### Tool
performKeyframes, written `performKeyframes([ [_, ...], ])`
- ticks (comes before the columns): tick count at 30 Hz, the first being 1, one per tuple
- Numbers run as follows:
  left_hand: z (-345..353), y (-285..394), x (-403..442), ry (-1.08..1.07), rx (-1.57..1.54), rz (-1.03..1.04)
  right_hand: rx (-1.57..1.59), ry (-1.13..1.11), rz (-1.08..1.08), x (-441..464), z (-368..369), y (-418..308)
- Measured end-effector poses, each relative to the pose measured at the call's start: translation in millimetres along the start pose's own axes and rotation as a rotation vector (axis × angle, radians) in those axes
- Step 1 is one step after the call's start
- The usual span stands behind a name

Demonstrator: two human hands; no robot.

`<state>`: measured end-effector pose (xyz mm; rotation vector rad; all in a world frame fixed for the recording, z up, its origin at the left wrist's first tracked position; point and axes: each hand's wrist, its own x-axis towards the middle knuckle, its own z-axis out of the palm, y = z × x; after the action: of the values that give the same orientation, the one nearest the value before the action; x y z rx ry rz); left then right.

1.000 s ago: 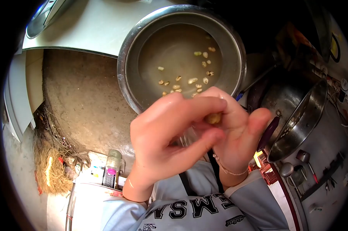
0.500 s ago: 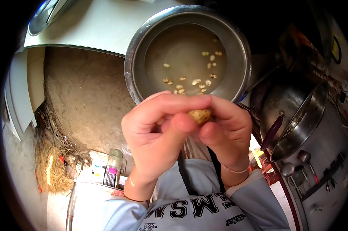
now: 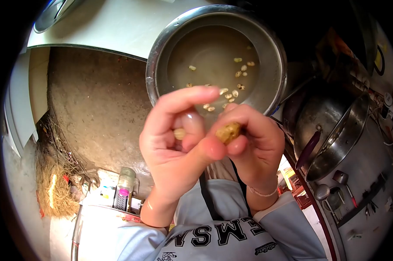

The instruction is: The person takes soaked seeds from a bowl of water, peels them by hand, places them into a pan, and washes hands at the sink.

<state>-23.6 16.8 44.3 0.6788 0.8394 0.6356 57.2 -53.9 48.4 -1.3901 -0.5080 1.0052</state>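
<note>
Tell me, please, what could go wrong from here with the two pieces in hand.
The brown piece, pinched in the right hand, might slip out. The pale piece in the curled left hand could fall if that grip loosens. Both appear just short of the basin, so a dropped one may miss it.

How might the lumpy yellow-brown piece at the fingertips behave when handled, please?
The yellow-brown piece is probably light, being small beside the right hand that pinches it. It may be slippery, as a gleam on the left hand hints at wetness. Its rounded, lumpy shape suggests uneven rolling if dropped.
</note>
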Motion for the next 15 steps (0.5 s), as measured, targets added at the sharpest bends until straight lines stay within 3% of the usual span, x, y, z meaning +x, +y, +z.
performKeyframes([
  [3, -18.6, -1.8, -0.5, -0.225, 0.196, 0.022, -0.059, -0.019, -0.029, -0.3, 1.1, 1.2],
  [8, -29.1, -5.0, 2.3, -0.31, 0.355, 0.176, 0.031, -0.011, -0.039, -2.7, 3.9, 7.6],
  [10, -27.3, -3.1, 0.5, -0.208, 0.126, 0.005, 0.036, -0.037, -0.065, -2.8, 5.4, 7.8],
  [12, -24.9, 0.3, -1.1, -0.103, -0.102, -0.165, 0.437, -0.041, 0.228, -1.5, 10.4, -0.8],
  [15, -27.8, 8.0, 3.8, -0.041, -0.343, -0.258, 0.363, -0.109, 0.311, 6.5, 1.8, 6.8],
])
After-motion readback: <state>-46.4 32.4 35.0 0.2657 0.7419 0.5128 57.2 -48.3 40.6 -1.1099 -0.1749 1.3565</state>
